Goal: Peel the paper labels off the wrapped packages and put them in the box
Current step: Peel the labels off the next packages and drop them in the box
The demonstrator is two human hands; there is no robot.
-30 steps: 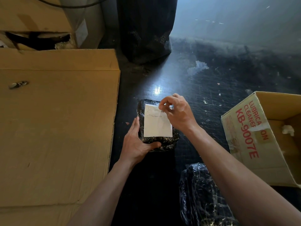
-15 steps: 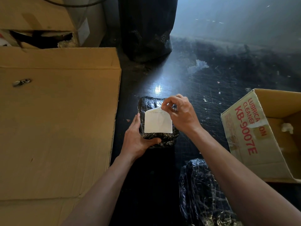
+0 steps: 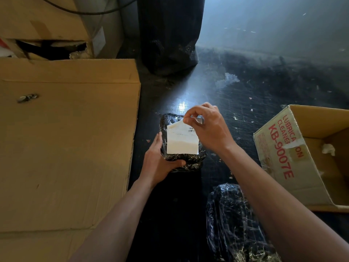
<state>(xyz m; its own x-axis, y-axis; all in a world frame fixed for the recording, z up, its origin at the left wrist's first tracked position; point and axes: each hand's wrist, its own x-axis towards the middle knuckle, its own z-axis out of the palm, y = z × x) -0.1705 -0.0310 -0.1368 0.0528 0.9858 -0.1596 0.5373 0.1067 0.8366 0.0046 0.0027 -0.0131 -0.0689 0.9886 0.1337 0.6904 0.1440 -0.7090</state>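
right now, in the head view, the right hand (image 3: 207,127) is pinching the far upper corner of the white rectangular paper label (image 3: 182,141), fingers closed narrow on it and folding that corner toward the person. the label is lying on top of the small black plastic-wrapped package (image 3: 181,159), its lower part seemingly still stuck flat. the left hand (image 3: 160,161) is cupping the package's near left side, thumb across the front edge, bracing it against the dark scuffed floor (image 3: 245,91). the label's long axis is running away from the person, so the peel is probably wanting to travel toward the body. the open cardboard box with red lettering (image 3: 279,148) is sitting to the right, nearer the right hand.
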